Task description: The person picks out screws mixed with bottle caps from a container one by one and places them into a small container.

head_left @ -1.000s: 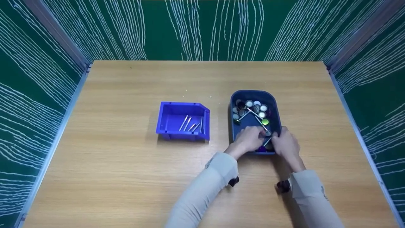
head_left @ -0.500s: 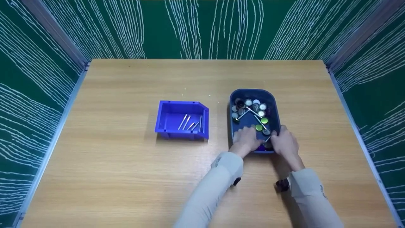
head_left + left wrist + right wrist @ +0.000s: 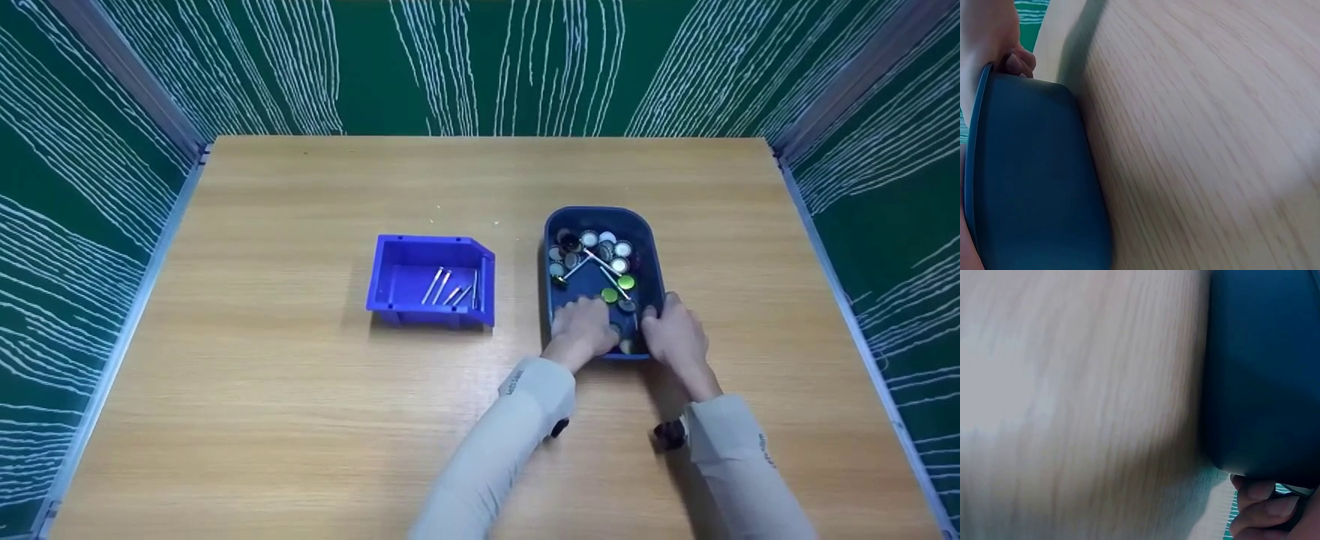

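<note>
A dark blue tray (image 3: 604, 217) holds bottle caps, some silver or white and two green (image 3: 625, 282), with long metal screws or nails (image 3: 574, 268) among them. My left hand (image 3: 583, 328) reaches into its near left part, back upward. Its fingertips are hidden, so I cannot tell whether they pinch anything. The right hand (image 3: 677, 337) grips the tray's right wall near the front corner, thumb inside. In the right wrist view its curled fingers (image 3: 1266, 509) show at the outside of the wall. Silver caps (image 3: 626, 346) lie between the hands.
Left of the tray stands a purple-blue bin (image 3: 390, 274) with several similar metal screws or nails (image 3: 441, 286) inside. Both rest on a wooden table (image 3: 300, 420). Green panels (image 3: 382, 67) with white streaks enclose the back and sides. Small pale specks lie behind the bin.
My left hand has shifted slightly left and its fingers have spread, then moved among the caps. A second green cap has come into view, and a metal rod near the right hand has turned. The right hand stays.
</note>
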Motion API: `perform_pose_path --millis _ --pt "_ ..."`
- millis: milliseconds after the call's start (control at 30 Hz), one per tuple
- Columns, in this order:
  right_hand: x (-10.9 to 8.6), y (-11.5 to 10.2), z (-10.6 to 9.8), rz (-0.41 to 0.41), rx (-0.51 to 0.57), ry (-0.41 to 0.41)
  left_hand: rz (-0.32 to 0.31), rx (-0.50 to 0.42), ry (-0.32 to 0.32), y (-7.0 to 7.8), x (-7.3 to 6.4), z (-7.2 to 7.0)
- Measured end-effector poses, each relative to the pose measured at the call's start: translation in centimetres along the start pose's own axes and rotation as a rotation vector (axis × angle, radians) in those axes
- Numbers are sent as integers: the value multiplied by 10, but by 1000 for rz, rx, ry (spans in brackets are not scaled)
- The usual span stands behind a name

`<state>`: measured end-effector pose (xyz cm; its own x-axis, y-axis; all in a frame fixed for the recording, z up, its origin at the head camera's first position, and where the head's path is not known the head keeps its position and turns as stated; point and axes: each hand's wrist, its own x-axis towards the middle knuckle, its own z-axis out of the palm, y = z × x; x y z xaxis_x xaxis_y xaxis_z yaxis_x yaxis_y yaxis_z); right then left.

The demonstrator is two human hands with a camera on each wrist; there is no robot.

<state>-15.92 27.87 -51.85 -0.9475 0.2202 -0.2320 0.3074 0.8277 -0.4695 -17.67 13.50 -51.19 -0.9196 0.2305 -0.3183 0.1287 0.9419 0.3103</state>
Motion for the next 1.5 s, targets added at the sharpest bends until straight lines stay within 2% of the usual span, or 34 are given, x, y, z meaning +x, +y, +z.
perform_pose_path --millis 200,467,567,700,900,1067,1167,1500 --pt "-1 0 0 -2 -5 11 60 37 20 -2 -1 0" --pt "0 -2 -1 3 -10 4 103 -5 132 -5 -5 1" --pt "0 -2 -1 1 -10 9 129 5 164 -5 -6 2" --pt "0 -1 0 -3 -8 16 140 26 178 -5 -6 2" --pt "0 -1 0 0 -9 9 142 3 186 -5 -7 2" --pt "0 -1 -1 -3 3 2 189 5 204 -9 -7 1" --pt "0 -2 -1 1 10 -3 210 -36 209 -11 -7 0" --pt "0 -2 -1 -1 -6 -6 170 -197 184 -10 -10 -5"
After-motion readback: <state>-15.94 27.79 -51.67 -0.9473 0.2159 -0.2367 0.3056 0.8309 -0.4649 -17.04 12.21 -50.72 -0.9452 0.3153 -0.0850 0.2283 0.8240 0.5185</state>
